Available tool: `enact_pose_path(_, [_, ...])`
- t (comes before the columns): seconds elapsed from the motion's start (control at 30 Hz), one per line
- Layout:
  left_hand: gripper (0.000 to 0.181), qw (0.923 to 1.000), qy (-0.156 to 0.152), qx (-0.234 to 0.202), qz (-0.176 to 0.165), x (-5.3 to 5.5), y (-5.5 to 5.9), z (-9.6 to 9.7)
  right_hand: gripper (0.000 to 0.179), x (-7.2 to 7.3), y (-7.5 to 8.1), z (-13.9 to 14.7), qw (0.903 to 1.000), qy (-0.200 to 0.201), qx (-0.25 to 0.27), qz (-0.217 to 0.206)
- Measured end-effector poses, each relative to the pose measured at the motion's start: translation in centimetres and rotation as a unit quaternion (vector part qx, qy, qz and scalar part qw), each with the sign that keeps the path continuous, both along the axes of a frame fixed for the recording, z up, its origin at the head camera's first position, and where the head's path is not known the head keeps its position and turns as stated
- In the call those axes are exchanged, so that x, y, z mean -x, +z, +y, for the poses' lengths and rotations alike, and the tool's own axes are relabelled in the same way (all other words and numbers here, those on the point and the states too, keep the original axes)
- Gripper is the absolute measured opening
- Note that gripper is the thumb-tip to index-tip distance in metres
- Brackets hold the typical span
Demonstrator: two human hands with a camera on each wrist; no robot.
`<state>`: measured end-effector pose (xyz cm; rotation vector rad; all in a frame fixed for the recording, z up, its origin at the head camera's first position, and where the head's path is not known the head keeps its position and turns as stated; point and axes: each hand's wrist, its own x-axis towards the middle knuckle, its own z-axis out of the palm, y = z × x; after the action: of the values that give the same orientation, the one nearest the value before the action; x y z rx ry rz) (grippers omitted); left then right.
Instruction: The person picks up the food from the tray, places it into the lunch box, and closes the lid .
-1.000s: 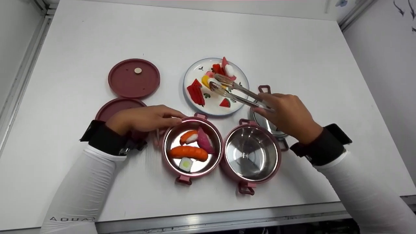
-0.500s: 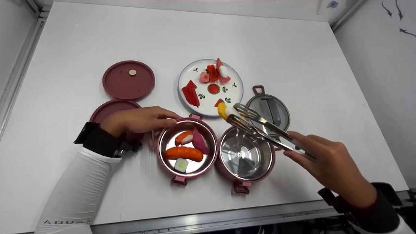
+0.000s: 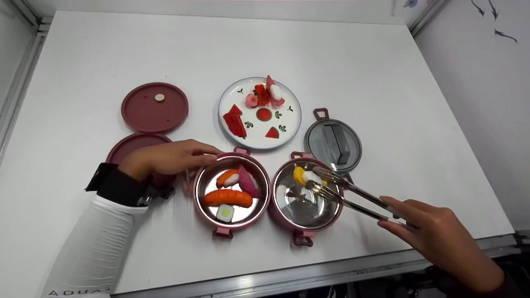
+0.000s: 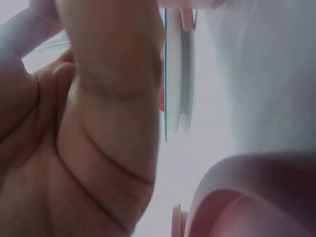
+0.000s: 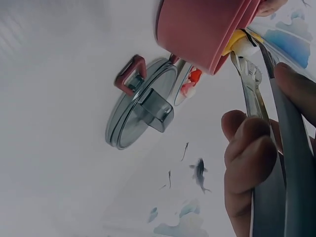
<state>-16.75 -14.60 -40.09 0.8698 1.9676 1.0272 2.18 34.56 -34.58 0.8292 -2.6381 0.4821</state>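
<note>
Right hand [image 3: 445,236] grips tongs [image 3: 364,209] (yellow sushi [image 3: 310,177] between them); left hand [image 3: 174,156] holds left pot [image 3: 242,215].

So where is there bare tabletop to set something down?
Bare: the white tabletop beyond the white, blue-rimmed round plate, and right of the round grey lid. Crowded: behind the two pink, steel-lined round pots, and leftward around the left hand and dark-red round lids.

Yellow-white sushi [image 3: 308,177], maroon lids [image 3: 145,114], watermelon-print plate [image 3: 253,135]
</note>
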Motion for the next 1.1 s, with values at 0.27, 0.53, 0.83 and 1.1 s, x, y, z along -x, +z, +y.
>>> enact_pose_path(0.27, [0.036,1.0,0.001,0.001,0.007,0.0,0.2,-0.1,0.065,0.2,-0.2,0.1,0.9992,-0.01,-0.035,-0.017])
enact_pose_path(0.53, [0.036,0.9999,0.0,0.002,0.016,0.0,0.1,0.0,0.061,0.7,0.0,-0.1,0.9993,-0.018,-0.013,-0.029])
enact_pose_path(0.83, [0.037,0.9974,0.02,0.002,-0.069,-0.2,0.3,0.0,0.053,4.3,0.9,-1.5,0.9996,-0.027,0.004,0.002])
enact_pose_path(1.1, [0.035,0.9928,0.032,-0.004,-0.115,-0.3,0.4,0.0,0.036,12.5,0.9,-4.6,0.9968,-0.067,0.011,-0.043])
